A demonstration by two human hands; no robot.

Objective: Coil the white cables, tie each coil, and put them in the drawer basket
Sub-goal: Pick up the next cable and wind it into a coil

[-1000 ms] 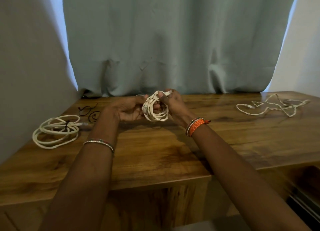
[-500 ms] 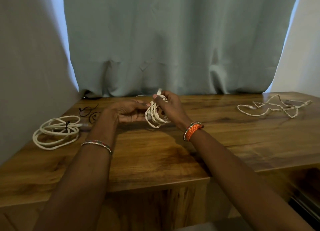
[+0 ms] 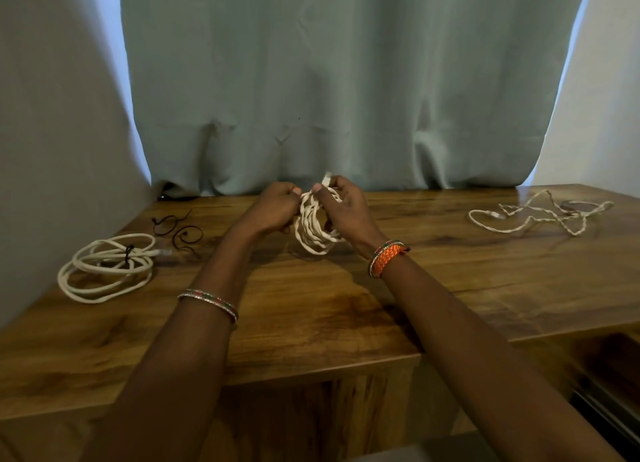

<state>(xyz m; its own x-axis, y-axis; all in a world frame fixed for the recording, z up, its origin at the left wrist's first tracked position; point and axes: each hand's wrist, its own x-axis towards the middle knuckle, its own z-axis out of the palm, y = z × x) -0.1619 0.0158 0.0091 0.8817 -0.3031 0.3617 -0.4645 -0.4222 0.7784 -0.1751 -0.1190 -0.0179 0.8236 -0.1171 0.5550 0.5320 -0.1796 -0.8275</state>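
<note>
Above the tabletop (image 3: 311,305) near its far edge, the half-wound cable coil (image 3: 313,226) hangs between both hands. Left hand (image 3: 273,207) curls round the loops, right hand (image 3: 341,202) pinches the plug end; a slackened grip could spring the untied loops apart.

coil (image 3: 313,226): white, twisted | tied coil (image 3: 104,267): off-white, black tie | loose cable (image 3: 540,215): white, twisted | ties (image 3: 176,227): black | tabletop (image 3: 311,305): glossy brown wood grain, darker streaks | curtain (image 3: 346,80): pale grey-green | right bracelet (image 3: 386,257): orange braid | left bangle (image 3: 209,302): silver, red and green flecks
</note>
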